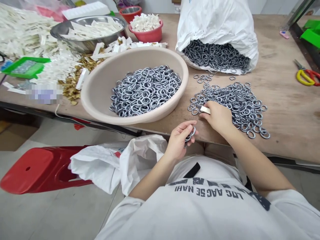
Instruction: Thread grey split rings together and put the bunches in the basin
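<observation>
My left hand (180, 138) hovers at the table's front edge, fingers curled round a small stack of grey metal rings (190, 134). My right hand (217, 116) rests on the near left side of a loose pile of rings (237, 103) on the wooden table (287, 100). Its fingers pinch a small pale block (205, 109). A beige plastic basin (105, 86) to the left is half full of the same rings. Behind the pile, a white sack (215, 26) lies open with rings spilling out.
A steel bowl (62, 31), two red bowls (147, 35) and heaps of white plastic pieces crowd the back left. A green tray (23, 66) sits at the left edge. Scissors (306, 75) lie at the far right. A red stool (40, 170) and a white bag (112, 163) are below.
</observation>
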### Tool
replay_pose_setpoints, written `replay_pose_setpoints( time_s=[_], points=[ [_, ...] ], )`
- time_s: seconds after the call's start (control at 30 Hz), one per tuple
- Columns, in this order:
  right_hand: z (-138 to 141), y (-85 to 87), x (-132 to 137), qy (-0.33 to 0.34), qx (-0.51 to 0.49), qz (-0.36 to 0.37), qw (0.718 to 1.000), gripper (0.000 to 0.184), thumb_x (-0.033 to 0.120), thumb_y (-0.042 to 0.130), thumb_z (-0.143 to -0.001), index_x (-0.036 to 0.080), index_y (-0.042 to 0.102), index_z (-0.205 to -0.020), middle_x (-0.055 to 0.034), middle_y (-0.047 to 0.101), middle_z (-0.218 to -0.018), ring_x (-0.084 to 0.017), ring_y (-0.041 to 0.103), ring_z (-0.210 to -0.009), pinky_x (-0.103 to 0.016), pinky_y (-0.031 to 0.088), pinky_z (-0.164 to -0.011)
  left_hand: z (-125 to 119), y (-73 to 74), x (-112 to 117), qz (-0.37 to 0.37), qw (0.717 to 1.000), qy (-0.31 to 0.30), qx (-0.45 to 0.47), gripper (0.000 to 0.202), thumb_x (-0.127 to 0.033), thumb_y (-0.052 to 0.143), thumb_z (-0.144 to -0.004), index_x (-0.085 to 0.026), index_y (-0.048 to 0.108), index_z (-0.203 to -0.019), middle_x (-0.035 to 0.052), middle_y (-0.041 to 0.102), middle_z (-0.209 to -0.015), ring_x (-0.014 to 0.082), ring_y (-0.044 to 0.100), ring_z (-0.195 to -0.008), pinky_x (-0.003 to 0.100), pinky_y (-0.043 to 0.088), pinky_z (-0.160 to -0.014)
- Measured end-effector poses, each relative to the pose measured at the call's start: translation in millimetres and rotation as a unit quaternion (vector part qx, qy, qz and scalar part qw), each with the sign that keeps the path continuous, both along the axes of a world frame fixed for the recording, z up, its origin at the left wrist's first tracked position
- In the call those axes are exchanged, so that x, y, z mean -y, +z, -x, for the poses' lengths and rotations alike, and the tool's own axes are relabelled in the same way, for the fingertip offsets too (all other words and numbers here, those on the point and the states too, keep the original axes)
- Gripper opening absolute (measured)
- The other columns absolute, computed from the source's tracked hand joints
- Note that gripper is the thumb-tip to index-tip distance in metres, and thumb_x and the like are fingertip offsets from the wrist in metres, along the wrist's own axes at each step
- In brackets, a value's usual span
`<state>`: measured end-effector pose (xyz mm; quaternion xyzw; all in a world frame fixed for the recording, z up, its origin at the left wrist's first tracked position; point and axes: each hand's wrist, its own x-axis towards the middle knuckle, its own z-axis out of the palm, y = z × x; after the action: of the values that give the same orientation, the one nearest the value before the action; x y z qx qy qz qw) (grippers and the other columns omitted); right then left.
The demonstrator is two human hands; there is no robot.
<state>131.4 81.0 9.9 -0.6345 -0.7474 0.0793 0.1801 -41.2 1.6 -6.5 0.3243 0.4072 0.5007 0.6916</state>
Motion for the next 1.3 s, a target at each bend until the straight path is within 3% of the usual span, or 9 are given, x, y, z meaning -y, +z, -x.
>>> replay_pose_setpoints(
  time_s=[0.1, 0.23, 0.33, 0.47, 0.6, 0.7, 0.93, 1.17, 1.3],
  points=[
    [-6, 6.0, 18, 0.037, -0.219, 0.062, 0.973, 0.023, 0.041, 0.074, -0.08, 0.02, 0.07, -0.088, -0.0014, 0.07, -0.08, -0.017, 0.058, -0.071, -0.028, 0.036, -0.062, -8, -1.7, -1, 0.006, 1.0, 0.025, -0.001, 0.038, -0.049, 0.07, -0.083, -0.016, 0.066, -0.101, 0.0017, 0.067, -0.08, 0.0057, 0.054, -0.051, 0.016, 0.03, -0.039],
    [0, 9.4, 51, 0.057, -0.483, 0.176, 0.856, 0.03, 0.044, 0.077, -0.077, 0.018, 0.063, -0.081, 0.0038, 0.06, -0.065, -0.01, 0.047, -0.054, -0.025, 0.036, -0.051, -23, -2.6, 1, -0.01, 0.999, 0.044, -0.021, 0.042, -0.056, 0.069, -0.083, -0.017, 0.062, -0.096, -0.0015, 0.061, -0.073, 0.0057, 0.053, -0.05, 0.016, 0.031, -0.039],
    [11, 5.0, 70, 0.012, -0.595, 0.18, 0.783, 0.035, 0.045, 0.08, -0.075, 0.02, 0.055, -0.077, 0.0061, 0.056, -0.06, -0.008, 0.044, -0.048, -0.023, 0.034, -0.045, -33, -1.2, 6, -0.049, 0.997, 0.049, -0.021, 0.041, -0.057, 0.062, -0.088, -0.018, 0.061, -0.095, -0.003, 0.057, -0.07, 0.0053, 0.05, -0.05, 0.017, 0.033, -0.042],
    [19, -3.3, 83, 0.0, -0.644, 0.143, 0.751, 0.035, 0.044, 0.078, -0.079, 0.022, 0.05, -0.077, 0.0075, 0.053, -0.058, -0.008, 0.045, -0.048, -0.022, 0.039, -0.046, -39, 1.4, 9, -0.092, 0.994, 0.059, -0.023, 0.038, -0.056, 0.06, -0.09, -0.018, 0.056, -0.084, -0.0048, 0.051, -0.062, 0.0059, 0.046, -0.049, 0.018, 0.035, -0.045],
    [11, -4.2, 81, 0.067, -0.613, 0.183, 0.765, 0.036, 0.048, 0.079, -0.076, 0.022, 0.056, -0.087, 0.0049, 0.058, -0.07, -0.01, 0.051, -0.056, -0.023, 0.042, -0.051, -35, 3.6, 10, -0.081, 0.996, 0.035, -0.032, 0.042, -0.056, 0.061, -0.089, -0.018, 0.053, -0.076, -0.0051, 0.048, -0.06, 0.0049, 0.04, -0.045, 0.018, 0.03, -0.042],
    [0, -1.0, 71, 0.07, -0.582, 0.138, 0.798, 0.037, 0.053, 0.075, -0.079, 0.022, 0.056, -0.087, 0.0038, 0.055, -0.074, -0.011, 0.051, -0.064, -0.025, 0.044, -0.06, -33, 6.3, 11, -0.058, 0.998, -0.023, 0.005, 0.044, -0.056, 0.061, -0.089, -0.017, 0.05, -0.072, -0.0044, 0.047, -0.06, 0.0042, 0.038, -0.043, 0.018, 0.027, -0.041],
    [-16, 8.6, 85, 0.142, -0.292, -0.011, 0.946, 0.037, 0.053, 0.057, -0.094, 0.02, 0.058, -0.078, 0.0027, 0.05, -0.065, -0.012, 0.043, -0.06, -0.027, 0.029, -0.058, -32, 12.0, 10, 0.012, 0.997, -0.032, 0.075, 0.048, -0.06, 0.066, -0.083, -0.018, 0.046, -0.072, -0.0058, 0.044, -0.057, 0.0032, 0.037, -0.039, 0.017, 0.025, -0.039],
    [-17, 9.4, 94, 0.166, -0.185, -0.018, 0.968, 0.045, 0.052, 0.052, -0.097, 0.02, 0.048, -0.065, 0.0028, 0.05, -0.061, -0.011, 0.043, -0.057, -0.027, 0.024, -0.057, -33, 8.9, 11, 0.001, 0.999, -0.026, 0.038, 0.049, -0.061, 0.068, -0.081, -0.017, 0.049, -0.072, -0.0068, 0.041, -0.055, 0.0034, 0.035, -0.039, 0.017, 0.023, -0.038],
    [-26, 3.5, 64, 0.057, -0.135, 0.016, 0.989, 0.049, 0.057, 0.043, -0.099, 0.021, 0.057, -0.069, 0.0013, 0.054, -0.06, -0.014, 0.049, -0.057, -0.028, 0.025, -0.057, -28, 6.7, 16, -0.037, 0.994, -0.09, 0.041, 0.047, -0.056, 0.063, -0.088, -0.016, 0.048, -0.068, -0.0037, 0.046, -0.059, 0.0029, 0.036, -0.042, 0.018, 0.023, -0.041]
  ],
)
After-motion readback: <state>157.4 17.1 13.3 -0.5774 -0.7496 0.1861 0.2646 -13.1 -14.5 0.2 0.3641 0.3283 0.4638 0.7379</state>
